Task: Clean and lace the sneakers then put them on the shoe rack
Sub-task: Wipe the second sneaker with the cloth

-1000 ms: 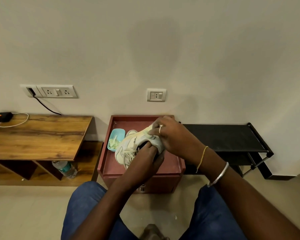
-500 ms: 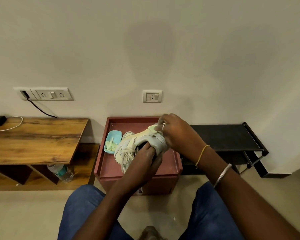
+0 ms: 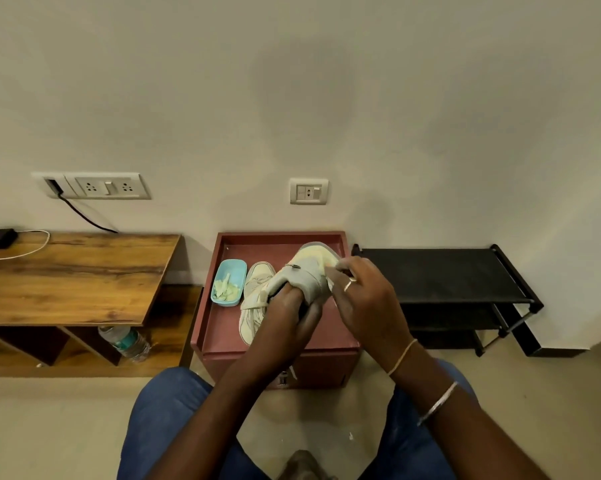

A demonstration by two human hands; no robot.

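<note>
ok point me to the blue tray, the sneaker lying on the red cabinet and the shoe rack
blue tray (image 3: 236, 268): head view, bare inner floor near its far end
sneaker on the cabinet (image 3: 254, 313): head view, laced middle of the upper
shoe rack (image 3: 441, 275): head view, bare top shelf

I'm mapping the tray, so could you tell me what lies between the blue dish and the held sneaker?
The other sneaker, flat on the tray, in the head view.

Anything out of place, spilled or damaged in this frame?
One oddity: a plastic water bottle lies on its side under the wooden table. Otherwise, both hands hold one sneaker over the red cabinet; the other sneaker lies there beside the blue tray. No spill or damage shows.
</note>
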